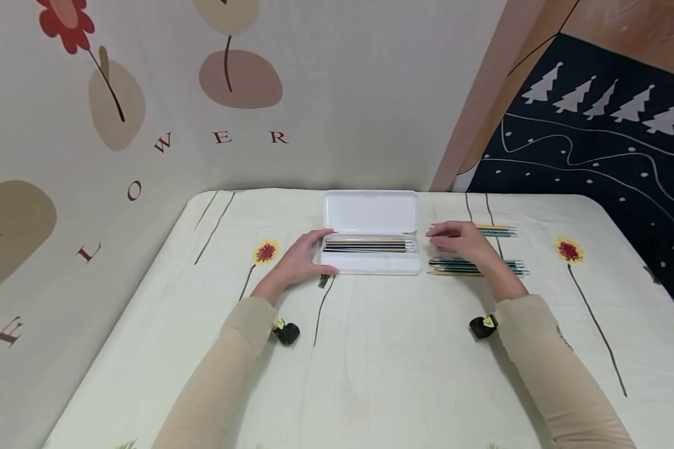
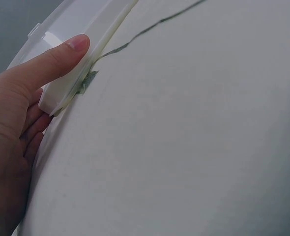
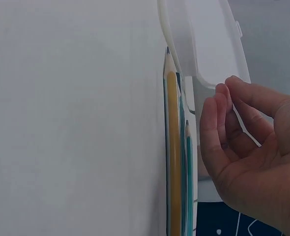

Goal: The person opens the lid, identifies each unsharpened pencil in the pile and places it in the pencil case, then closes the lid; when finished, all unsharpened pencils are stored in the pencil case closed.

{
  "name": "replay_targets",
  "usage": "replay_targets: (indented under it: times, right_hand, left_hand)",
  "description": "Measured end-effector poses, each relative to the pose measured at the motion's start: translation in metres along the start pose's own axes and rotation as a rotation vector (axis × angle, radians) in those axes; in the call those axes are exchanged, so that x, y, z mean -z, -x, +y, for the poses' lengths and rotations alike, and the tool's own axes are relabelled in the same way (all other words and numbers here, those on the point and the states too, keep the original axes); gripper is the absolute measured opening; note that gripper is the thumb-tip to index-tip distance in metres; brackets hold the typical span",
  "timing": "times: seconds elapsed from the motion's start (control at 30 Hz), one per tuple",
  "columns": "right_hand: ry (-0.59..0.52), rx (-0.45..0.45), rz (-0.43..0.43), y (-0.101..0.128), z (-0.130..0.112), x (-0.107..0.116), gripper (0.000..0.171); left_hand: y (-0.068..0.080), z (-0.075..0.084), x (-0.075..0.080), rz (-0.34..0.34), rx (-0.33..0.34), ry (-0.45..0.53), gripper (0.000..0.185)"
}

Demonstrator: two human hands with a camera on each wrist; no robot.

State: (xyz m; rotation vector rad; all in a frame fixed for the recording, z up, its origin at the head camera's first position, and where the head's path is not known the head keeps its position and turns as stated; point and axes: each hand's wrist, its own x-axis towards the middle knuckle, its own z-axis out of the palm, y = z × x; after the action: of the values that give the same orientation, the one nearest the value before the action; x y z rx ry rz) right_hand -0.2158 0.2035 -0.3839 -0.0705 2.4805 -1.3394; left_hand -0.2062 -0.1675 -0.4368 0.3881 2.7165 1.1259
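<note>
Table (image 1: pixel 371 374) wore a pale cloth with sunflower print. On it lay an open white pencil case (image 1: pixel 371 215) and two loose pencil bundles (image 1: pixel 477 267) beside its right end.

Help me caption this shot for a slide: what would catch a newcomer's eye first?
The open white case at the middle of the table, with a row of pencils in its tray. The left hand rests on its left end, thumb on the near edge; the right hand hovers by its right end, fingers loosely curled. Two bunches of loose pencils lie on the cloth to the right.
</note>
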Motion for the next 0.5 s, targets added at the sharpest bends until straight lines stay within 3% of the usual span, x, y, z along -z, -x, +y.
replay_targets:
  times: [0.5]
  right_hand:
    - [0.012,-0.024,0.05,0.01,0.014,0.024,0.039]
  left_hand:
    - [-0.001,0.0,-0.001,0.003,0.0,-0.01,0.096]
